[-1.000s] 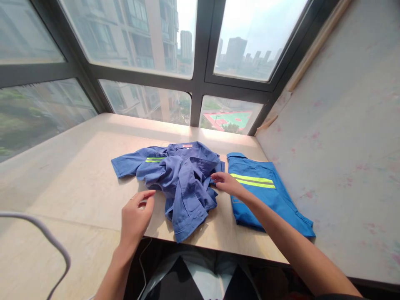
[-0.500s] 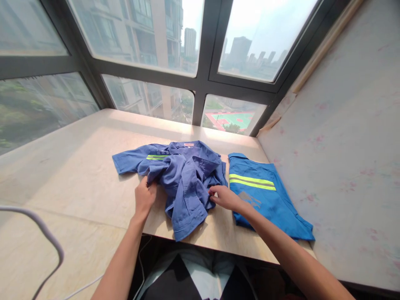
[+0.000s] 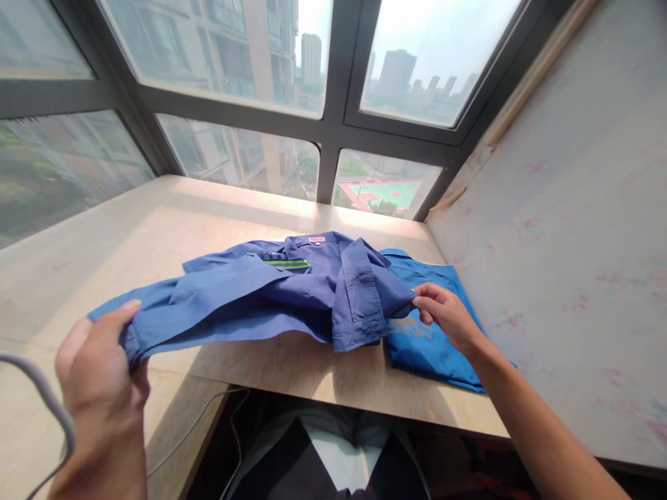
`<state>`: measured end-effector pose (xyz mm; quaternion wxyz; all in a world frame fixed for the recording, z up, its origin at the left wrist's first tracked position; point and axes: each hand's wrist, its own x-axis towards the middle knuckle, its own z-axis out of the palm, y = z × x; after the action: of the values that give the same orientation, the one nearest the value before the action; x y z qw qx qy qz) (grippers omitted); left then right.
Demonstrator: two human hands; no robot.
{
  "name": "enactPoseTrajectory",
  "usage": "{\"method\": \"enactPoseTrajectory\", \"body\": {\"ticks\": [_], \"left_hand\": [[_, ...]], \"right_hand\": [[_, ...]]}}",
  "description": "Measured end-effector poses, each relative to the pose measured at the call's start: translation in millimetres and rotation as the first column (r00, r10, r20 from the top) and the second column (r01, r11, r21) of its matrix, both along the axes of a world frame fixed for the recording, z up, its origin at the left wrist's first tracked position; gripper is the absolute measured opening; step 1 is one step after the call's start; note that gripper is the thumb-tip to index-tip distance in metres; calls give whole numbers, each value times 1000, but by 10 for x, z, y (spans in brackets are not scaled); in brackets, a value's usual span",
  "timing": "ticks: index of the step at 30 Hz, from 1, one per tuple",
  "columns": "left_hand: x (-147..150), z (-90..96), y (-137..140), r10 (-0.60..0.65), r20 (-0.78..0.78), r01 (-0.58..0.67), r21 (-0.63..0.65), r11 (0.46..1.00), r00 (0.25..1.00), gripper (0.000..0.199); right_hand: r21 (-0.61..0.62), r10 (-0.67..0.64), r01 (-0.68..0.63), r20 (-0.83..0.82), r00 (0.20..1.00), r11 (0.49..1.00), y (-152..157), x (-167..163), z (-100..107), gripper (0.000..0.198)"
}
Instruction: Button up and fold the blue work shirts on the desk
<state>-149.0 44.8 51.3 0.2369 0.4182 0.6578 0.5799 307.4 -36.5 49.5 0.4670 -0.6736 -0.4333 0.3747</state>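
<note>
A blue-purple work jacket [image 3: 307, 298] with a yellow-green reflective stripe is stretched sideways above the table, its collar label toward the window. My left hand [image 3: 101, 361], closed, grips the jacket's fabric at the far left, close to the camera. On the other side my right hand [image 3: 442, 312] pinches an edge of the same jacket between thumb and fingers. Beneath and behind my right hand lies a folded brighter-blue garment [image 3: 432, 354], partly covered by the jacket and the hand.
The pale, marble-patterned tabletop [image 3: 130, 229] runs up to framed windows [image 3: 333, 139]. At right stands a flower-patterned wall [image 3: 563, 264]. A grey cable [image 3: 46, 403] curves at the left, and a thin white cord [image 3: 198, 417] hangs over the front edge.
My left hand has drawn its part of the jacket far left and nearer the camera. My right hand has pulled the other edge right, over the folded garment, so the jacket is spread wider.
</note>
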Motion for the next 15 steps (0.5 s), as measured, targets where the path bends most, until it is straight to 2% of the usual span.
{"method": "enactPoseTrajectory", "body": {"ticks": [1, 2, 3, 4, 5, 7, 9, 12, 14, 15], "left_hand": [[32, -31, -50, 59, 66, -57, -26, 998, 996, 49], [62, -63, -93, 85, 44, -82, -55, 995, 995, 68], [85, -94, -127, 79, -96, -87, -76, 993, 992, 86], [98, -125, -148, 49, -281, -75, -81, 994, 958, 97], [102, -157, -156, 7, -455, -51, -86, 995, 891, 99], [109, -236, -130, -122, -657, 42, -135, 990, 744, 82], [163, -341, -73, -289, -691, 198, -211, 957, 662, 67], [407, -533, -33, -454, -725, 395, -268, 879, 518, 76], [643, -658, -82, -506, -783, 517, -283, 808, 362, 80], [760, -717, -124, -529, -805, 589, -299, 751, 267, 80]], "right_hand": [[-16, 22, -21, 16, 1000, 1000, -34, -18, -19, 26], [-19, 26, -25, 38, 999, 1000, -56, -36, -37, 28], [-13, 14, -13, 63, 998, 1000, -65, -52, -53, 29], [0, -5, 5, 81, 997, 1000, -63, -66, -66, 29], [13, -21, 20, 90, 996, 1000, -51, -78, -78, 29], [29, -24, 22, 78, 997, 999, -4, -103, -98, 30], [28, 23, -24, 54, 998, 999, 60, -143, -120, 32], [22, 119, -120, 61, 991, 993, 161, -233, -152, 31], [27, 172, -177, 139, 975, 984, 212, -299, -160, 28], [28, 200, -210, 203, 958, 977, 229, -332, -158, 26]]}}
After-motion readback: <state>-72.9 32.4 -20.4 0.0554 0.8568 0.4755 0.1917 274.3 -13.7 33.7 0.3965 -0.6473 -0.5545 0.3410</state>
